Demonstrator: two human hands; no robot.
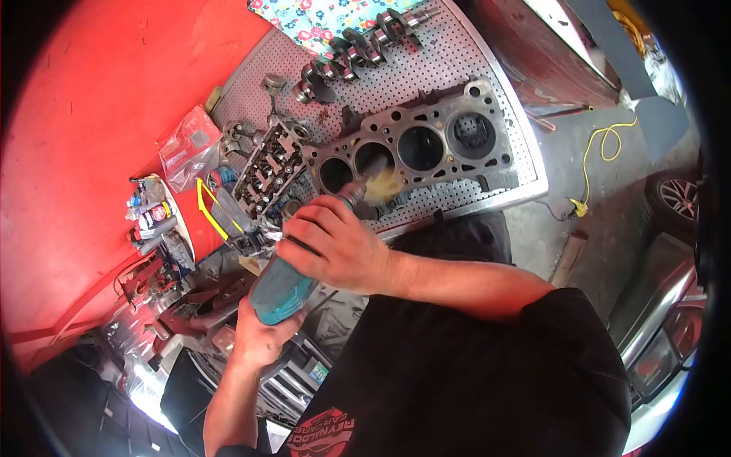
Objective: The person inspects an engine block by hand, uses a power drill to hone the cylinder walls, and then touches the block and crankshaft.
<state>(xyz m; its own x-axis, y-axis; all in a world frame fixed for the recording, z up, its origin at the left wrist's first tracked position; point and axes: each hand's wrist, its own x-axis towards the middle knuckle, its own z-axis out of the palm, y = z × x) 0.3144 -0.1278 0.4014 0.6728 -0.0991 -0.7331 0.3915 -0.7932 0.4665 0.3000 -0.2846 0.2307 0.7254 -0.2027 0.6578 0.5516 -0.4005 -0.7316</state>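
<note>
A teal power drill [283, 286] is held in both hands, pointing up and right. My left hand [263, 335] is closed around its rear end. My right hand [335, 244] wraps the front of its body, just behind the chuck. At the tip, a yellowish abrasive brush [383, 185] looks blurred. It overlaps the near edge of the engine block [449, 174] beside the second cylinder bore; whether it touches cannot be seen. The block lies on a perforated metal table [266, 61] with its round bores facing up. A cylinder head [268, 169] lies left of the block.
Behind the block lie a crankshaft [358, 57] and a floral cloth [304, 23]. A piston with its rod [272, 85] is near the table's left side. Bottles and a red container [194, 221] stand left. A yellow cord [586, 164] and a wheel [674, 196] are at right.
</note>
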